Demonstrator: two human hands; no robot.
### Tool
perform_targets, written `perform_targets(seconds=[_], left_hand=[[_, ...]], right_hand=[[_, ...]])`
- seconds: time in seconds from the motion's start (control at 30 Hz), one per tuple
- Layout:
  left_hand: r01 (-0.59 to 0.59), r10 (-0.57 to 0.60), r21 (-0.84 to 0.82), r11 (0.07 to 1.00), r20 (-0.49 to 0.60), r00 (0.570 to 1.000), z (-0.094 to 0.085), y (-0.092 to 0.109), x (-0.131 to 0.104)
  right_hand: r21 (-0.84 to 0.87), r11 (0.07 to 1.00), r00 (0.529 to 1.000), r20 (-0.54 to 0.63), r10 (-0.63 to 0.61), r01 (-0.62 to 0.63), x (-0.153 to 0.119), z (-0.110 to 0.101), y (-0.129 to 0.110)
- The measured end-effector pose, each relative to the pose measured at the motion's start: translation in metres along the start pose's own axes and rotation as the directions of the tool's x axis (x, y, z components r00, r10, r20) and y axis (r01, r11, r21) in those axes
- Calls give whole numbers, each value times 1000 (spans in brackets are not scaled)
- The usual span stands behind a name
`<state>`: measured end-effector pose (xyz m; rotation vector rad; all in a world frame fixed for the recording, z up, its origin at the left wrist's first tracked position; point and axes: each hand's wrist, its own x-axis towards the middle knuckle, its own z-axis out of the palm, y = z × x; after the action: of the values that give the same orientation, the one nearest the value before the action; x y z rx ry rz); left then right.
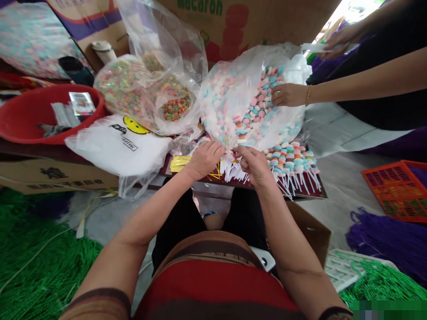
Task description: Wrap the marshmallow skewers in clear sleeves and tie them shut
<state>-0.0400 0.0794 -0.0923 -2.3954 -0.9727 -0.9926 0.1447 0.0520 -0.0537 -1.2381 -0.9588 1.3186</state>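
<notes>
My left hand (207,158) is closed over the table's front part, beside yellow twist ties (180,163); its fingertips grip something I cannot make out. Close to its right, my right hand (253,163) has its fingers pinched near the open mouth of a clear bag of pink, white and blue candies (256,106). What those fingers hold is too small to tell. White sticks (233,172) lie below and between both hands. Skewered candies (292,156) with white sticks are piled to the right of my right hand.
Another person's hand (288,94) reaches into the candy bag from the right. A bag of colourful rings (175,100), a white smiley bag (123,149) and a red basin (30,133) stand left. An orange crate (396,186) and green netting (36,249) are on the floor.
</notes>
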Motion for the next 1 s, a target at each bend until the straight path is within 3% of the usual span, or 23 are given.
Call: perform_targets(seconds=[0.13, 0.2, 0.3, 0.37, 0.43, 0.5, 0.57, 0.63, 0.7, 0.9, 1.0], left_hand=[[-2, 1, -15, 1000, -93, 996, -14, 6, 3], [0, -5, -60, 998, -88, 996, -17, 10, 4], [20, -35, -209, 978, -68, 997, -20, 19, 4], [127, -147, -371, 920, -26, 989, -22, 26, 3], [330, -332, -561, 759, 102, 938, -27, 32, 1], [541, -453, -711, 449, 341, 824, -34, 37, -1], [679, -424, -723, 127, 579, 696, -41, 41, -3], [739, -366, -673, -16, 692, 622, -48, 43, -3], [765, -367, -644, 22, 707, 605, -55, 43, -2], [731, -273, -572, 372, 686, 675, -68, 39, 4], [724, -270, -571, 387, 681, 681, -68, 40, 3]], right_hand=[[44, 999, 998, -64, 16, -13, -5, -6, 3], [61, 997, 998, -7, 55, -55, -9, -8, 4], [69, 993, 991, 96, 94, -101, -17, -8, 3], [83, 994, 994, 87, 67, -74, -23, -8, 3], [84, 996, 999, 45, 7, -11, -29, -9, 4], [64, 996, 998, 17, -56, 55, -35, -11, 7], [44, 993, 994, 2, -106, 105, -41, -14, 9], [32, 991, 991, 0, -130, 130, -45, -16, 9], [45, 992, 993, 17, -119, 118, -47, -20, 7], [-22, 998, 990, 128, -51, 55, -46, -25, 0], [-47, 996, 993, 91, -74, 78, -45, -20, 6]])
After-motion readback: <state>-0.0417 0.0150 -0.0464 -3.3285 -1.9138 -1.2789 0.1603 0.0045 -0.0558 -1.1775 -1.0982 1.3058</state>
